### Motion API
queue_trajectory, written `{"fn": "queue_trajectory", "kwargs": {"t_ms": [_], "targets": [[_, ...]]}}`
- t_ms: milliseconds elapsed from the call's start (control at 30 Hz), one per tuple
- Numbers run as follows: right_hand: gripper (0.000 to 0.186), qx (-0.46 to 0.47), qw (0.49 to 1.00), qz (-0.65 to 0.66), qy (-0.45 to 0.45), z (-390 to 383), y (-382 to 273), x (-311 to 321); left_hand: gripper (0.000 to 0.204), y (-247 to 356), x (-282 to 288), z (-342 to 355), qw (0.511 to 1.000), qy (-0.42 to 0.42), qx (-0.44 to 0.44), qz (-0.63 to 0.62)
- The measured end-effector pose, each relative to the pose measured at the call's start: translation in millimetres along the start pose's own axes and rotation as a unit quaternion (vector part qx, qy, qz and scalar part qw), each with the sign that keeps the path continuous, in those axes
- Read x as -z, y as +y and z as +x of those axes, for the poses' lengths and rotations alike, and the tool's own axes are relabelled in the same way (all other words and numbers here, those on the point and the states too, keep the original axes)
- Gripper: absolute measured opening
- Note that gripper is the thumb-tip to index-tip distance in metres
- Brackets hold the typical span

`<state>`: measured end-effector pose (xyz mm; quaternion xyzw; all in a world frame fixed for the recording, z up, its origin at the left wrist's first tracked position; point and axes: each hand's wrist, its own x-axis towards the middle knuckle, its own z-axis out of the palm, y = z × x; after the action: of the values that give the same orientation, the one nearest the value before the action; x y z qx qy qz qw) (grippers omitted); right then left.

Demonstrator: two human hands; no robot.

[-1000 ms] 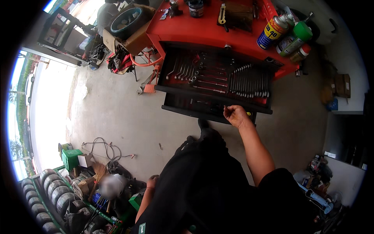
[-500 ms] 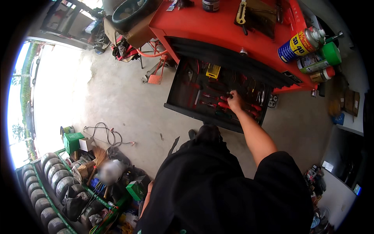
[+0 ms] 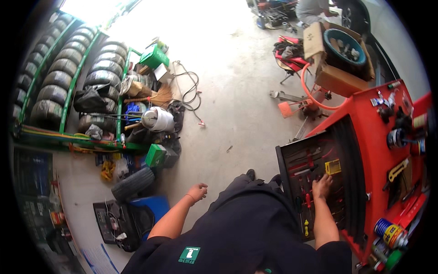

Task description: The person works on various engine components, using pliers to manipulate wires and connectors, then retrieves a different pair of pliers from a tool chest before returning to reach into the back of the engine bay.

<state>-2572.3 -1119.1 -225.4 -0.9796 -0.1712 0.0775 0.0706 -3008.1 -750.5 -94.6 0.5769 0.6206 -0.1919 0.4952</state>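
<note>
Right hand (image 3: 321, 186) reaches over mixed hand tools, fingers part-curled; palm side hidden, so whether they grip anything, cannot tell. Main risk: curled fingers could snag a neighbouring tool, since handles lie close and at mixed angles; knuckles could scrape a metal shaft, the hand masking what is beneath it. Bright yellow rectangular case (image 3: 333, 167), plastic by its look, lies just ahead and slightly right of the fingertips; contact, cannot tell. Red-handled screwdriver (image 3: 308, 201) sits just left of and behind the fingers; dark green-handled tool (image 3: 299, 203) further left; yellow-and-black-handled tool (image 3: 306, 227) well behind them, by the forearm. All rest in the pulled-out shallow black drawer (image 3: 283, 169), front edge left of the fingers and near the person's dark-trousered legs (image 3: 238, 183); a knee knock could jolt it and set tools sliding. Further right of the fingers, red metal tool cabinet (image 3: 365, 118). Well apart leftward, left hand (image 3: 197, 192) hangs above the grey concrete floor (image 3: 232, 123), fingers loosely bent, nothing seen in them.
</note>
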Motion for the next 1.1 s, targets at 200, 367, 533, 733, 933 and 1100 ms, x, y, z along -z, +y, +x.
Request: {"fn": "queue_trajectory", "kwargs": {"t_ms": [200,367,533,733,933,1100], "targets": [[0.038,0.01,0.999,0.045,0.018,-7.6,3.7,33.1,0.04,-57.3,-29.8,49.3,0.996,-0.031,0.072,-0.03],[0.027,0.086,0.995,0.043,-0.029,0.7,-60.0,140.3,0.032,-93.5,-62.7,94.1,0.971,-0.057,0.145,-0.18],[0.028,0.074,0.989,0.095,-0.084,59.2,-166.0,158.2,0.036,-33.2,-38.9,168.6,0.981,-0.12,0.114,-0.097],[0.031,0.034,0.982,0.108,-0.148,125.5,-282.8,99.5,0.036,18.6,79.8,260.4,0.969,-0.118,0.1,-0.194],[0.031,-0.079,0.977,0.157,-0.118,188.6,-356.9,101.6,0.026,129.9,247.4,364.7,0.977,-0.046,0.116,-0.171],[0.026,-0.081,0.953,0.287,-0.058,280.3,-429.7,107.5,0.028,289.6,323.3,438.5,0.987,-0.04,0.057,-0.147]]}}
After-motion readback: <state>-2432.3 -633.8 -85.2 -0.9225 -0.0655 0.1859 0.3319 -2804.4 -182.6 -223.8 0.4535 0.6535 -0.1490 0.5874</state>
